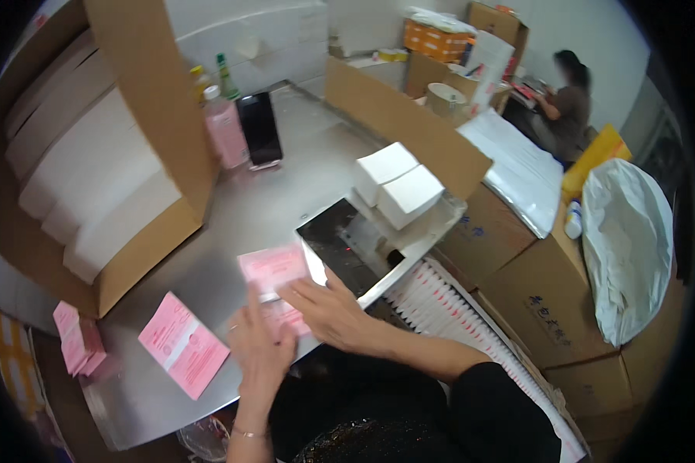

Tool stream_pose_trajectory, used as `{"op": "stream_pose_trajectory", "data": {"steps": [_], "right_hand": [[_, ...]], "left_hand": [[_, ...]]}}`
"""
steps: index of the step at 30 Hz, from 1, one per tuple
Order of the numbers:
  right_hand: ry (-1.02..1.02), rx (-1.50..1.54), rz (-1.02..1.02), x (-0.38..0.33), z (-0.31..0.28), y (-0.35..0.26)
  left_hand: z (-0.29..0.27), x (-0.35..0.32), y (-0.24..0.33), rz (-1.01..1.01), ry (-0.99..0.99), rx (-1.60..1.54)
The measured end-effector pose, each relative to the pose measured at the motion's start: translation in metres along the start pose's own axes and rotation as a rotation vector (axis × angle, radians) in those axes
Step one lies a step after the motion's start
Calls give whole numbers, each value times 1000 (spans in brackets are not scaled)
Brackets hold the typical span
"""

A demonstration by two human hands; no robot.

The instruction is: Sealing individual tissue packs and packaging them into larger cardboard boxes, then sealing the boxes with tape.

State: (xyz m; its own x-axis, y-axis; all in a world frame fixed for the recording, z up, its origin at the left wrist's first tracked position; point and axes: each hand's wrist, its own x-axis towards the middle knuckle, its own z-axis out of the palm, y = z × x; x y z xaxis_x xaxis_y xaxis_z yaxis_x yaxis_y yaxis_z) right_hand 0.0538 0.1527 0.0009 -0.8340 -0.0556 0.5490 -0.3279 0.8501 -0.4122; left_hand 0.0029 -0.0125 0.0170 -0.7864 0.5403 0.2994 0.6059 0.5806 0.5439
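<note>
Both my hands meet at the near edge of a steel table (232,224). My left hand (261,349) and my right hand (328,309) together hold a pink paper packet (274,270), which stands tilted up between them, blurred by motion. My right hand's fingers lie flat across its lower part. Another pink packet with a white band (182,343) lies flat on the table to the left. A dark scale-like plate (346,243) sits just right of the held packet.
A large open cardboard box of white cartons (93,177) stands at left. Two white boxes (398,185), a pink bottle (225,131) and a black phone (260,130) sit farther back. Pink packets (77,339) stack at lower left. Another person (567,100) sits far right.
</note>
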Motion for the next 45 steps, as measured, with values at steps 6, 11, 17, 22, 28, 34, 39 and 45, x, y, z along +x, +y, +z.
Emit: {"op": "stream_pose_trajectory", "data": {"steps": [6, 11, 17, 22, 28, 34, 39, 45], "right_hand": [[60, -712, 476, -161, -73, 8], [162, -798, 875, -186, -76, 17], [245, -859, 765, -216, -75, 16], [269, -899, 812, -224, -78, 11], [233, -958, 918, -231, -89, -1], [285, -911, 897, -239, -83, 2], [284, -873, 889, -237, -93, -11], [555, -663, 732, -224, -91, -41]], "left_hand": [[-3, -14, -7, 47, 197, 170], [10, -5, -1, 248, 100, 278], [12, -6, -28, 182, 78, 437], [11, -1, -35, 166, 25, 460], [15, 6, -42, 103, -48, 492], [19, 9, -66, 22, -87, 572], [21, 11, -70, 139, -80, 593], [38, 6, 14, 392, -97, 297]]}}
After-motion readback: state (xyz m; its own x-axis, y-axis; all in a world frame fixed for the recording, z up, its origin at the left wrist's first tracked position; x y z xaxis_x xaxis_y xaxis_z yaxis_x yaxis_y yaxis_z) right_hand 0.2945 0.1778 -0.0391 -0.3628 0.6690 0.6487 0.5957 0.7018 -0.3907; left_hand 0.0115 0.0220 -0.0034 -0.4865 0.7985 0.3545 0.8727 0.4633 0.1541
